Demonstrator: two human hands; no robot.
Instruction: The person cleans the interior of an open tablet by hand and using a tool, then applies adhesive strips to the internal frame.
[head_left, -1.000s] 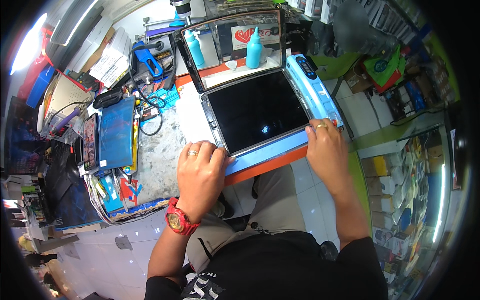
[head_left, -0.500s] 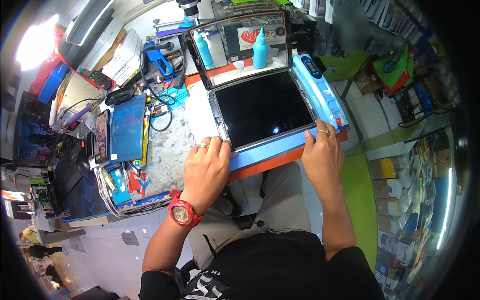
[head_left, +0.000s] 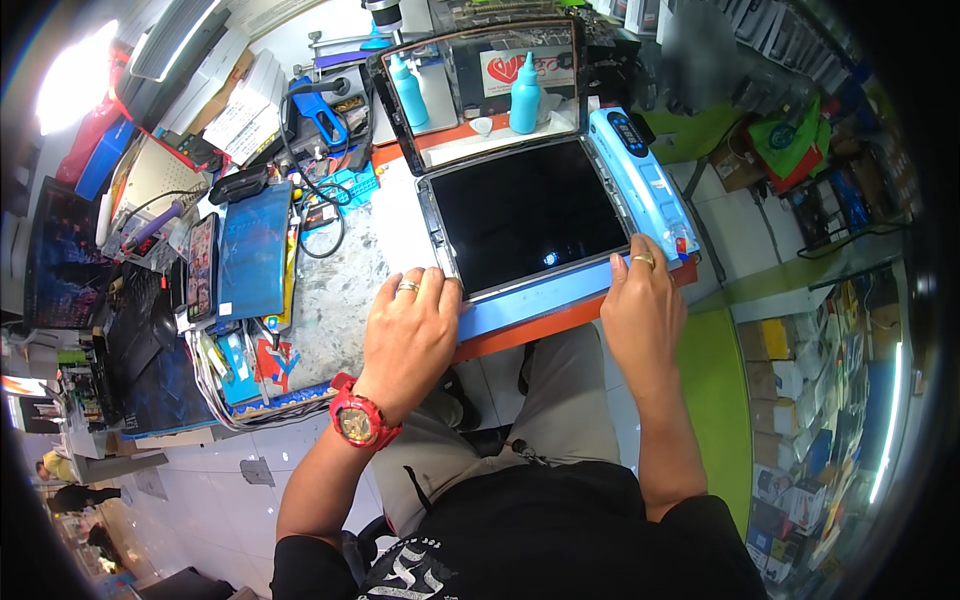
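Note:
A tablet point(head_left: 530, 215) with a black screen lies face up on a blue machine point(head_left: 540, 310) with a digital display. A clear panel with a dark frame point(head_left: 400, 120) stands raised along the tablet's far edge. My left hand point(head_left: 415, 325) has its fingers bent around the tablet's near left corner, their tips partly hidden. At the near right corner, my right hand point(head_left: 645, 310) grips the edge with fingers and thumb. Through the raised panel a light-blue squeeze bottle point(head_left: 525, 95) shows.
An orange-red mat point(head_left: 560, 325) lies under the machine. To the left are a blue folder point(head_left: 255, 250), a phone point(head_left: 200, 265), a blue hand tool point(head_left: 320, 115) and a looped black cable point(head_left: 340, 235). A glass case point(head_left: 820, 410) with boxes stands at right.
The view has shifted slightly. Both hands keep to the tablet's near corners, and the tablet and raised panel look the same.

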